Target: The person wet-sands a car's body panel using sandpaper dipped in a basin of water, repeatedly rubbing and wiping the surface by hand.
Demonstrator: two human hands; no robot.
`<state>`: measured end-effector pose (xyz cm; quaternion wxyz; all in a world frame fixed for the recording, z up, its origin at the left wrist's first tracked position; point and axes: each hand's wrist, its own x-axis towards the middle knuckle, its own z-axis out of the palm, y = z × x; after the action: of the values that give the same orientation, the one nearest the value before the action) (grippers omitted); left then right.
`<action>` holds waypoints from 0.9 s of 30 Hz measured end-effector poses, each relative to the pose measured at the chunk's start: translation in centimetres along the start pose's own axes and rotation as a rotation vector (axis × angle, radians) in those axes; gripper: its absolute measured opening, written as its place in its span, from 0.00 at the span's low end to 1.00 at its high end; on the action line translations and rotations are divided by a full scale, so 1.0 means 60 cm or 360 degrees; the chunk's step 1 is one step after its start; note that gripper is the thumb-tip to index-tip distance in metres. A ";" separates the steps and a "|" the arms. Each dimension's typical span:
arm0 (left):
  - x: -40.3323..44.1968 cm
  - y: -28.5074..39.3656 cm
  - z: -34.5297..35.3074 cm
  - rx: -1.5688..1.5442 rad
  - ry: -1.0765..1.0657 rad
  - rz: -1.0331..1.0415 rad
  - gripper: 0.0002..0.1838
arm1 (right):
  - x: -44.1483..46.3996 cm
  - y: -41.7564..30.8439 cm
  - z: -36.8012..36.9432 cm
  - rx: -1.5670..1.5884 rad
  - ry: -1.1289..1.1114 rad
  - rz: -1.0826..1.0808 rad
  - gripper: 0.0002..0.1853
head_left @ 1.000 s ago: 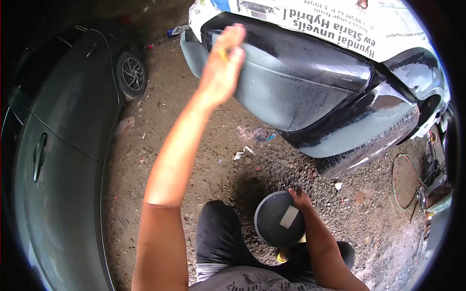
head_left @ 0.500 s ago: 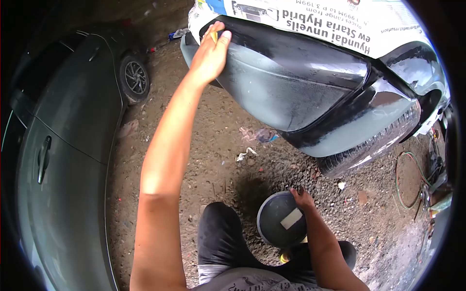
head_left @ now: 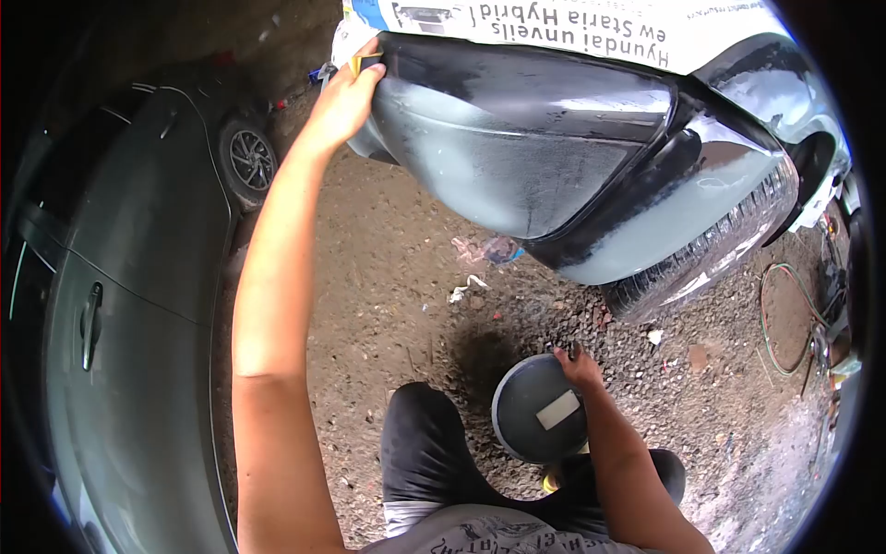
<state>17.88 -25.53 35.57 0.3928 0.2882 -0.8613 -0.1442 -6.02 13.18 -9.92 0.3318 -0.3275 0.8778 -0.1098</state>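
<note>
My left hand (head_left: pixel 343 103) reaches to the far left corner of a grey and black car panel (head_left: pixel 498 166). A small folded yellow piece (head_left: pixel 356 65) is pinched between its thumb and fingers, against the panel's edge. Low in the view, my right hand (head_left: pixel 580 367) grips the rim of a round dark bucket (head_left: pixel 517 420) near my legs. A pale rectangular block (head_left: pixel 558 410) shows within the bucket's round outline. Printed newspaper (head_left: pixel 572 32) covers the car above the panel.
A dark green car (head_left: pixel 138 323) stands along the left side. Below the panel is a tyre (head_left: pixel 711 258). A thin hose (head_left: pixel 764 319) lies coiled at the right. Scraps of litter (head_left: pixel 468 288) lie on the gravelly ground (head_left: pixel 388 249).
My left hand has moved left along the panel's top to its far corner. The view has shifted slightly. My right hand still holds the bucket.
</note>
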 end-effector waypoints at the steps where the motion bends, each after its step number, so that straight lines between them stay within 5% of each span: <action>1: 0.005 0.002 -0.009 -0.0007 -0.0037 0.0020 0.32 | 0.005 0.001 0.004 -0.0028 0.0008 0.0003 0.52; 3: 0.021 0.004 -0.034 -0.0073 0.0027 -0.0298 0.35 | 0.009 0.003 0.007 -0.0091 0.0023 0.0014 0.51; 6: 0.078 -0.091 -0.054 0.0789 0.0193 -0.0041 0.40 | 0.006 0.001 0.004 -0.0092 0.0004 0.0020 0.52; 9: 0.114 -0.115 -0.040 0.1410 -0.0103 -0.0243 0.39 | 0.009 0.002 0.005 -0.0086 -0.0002 0.0015 0.51; 14: 0.150 -0.111 -0.022 0.1346 -0.0233 -0.0291 0.47 | 0.004 0.002 0.001 -0.0040 0.0020 0.0007 0.51; 27: 0.149 -0.037 -0.036 0.2137 -0.0429 0.0134 0.44 | 0.007 -0.003 0.004 -0.0122 0.0037 0.0035 0.48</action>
<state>15.70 -32.77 41.22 0.0237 0.4151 -0.8158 0.4019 -5.99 12.76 -10.26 0.3100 -0.3291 0.8887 -0.0763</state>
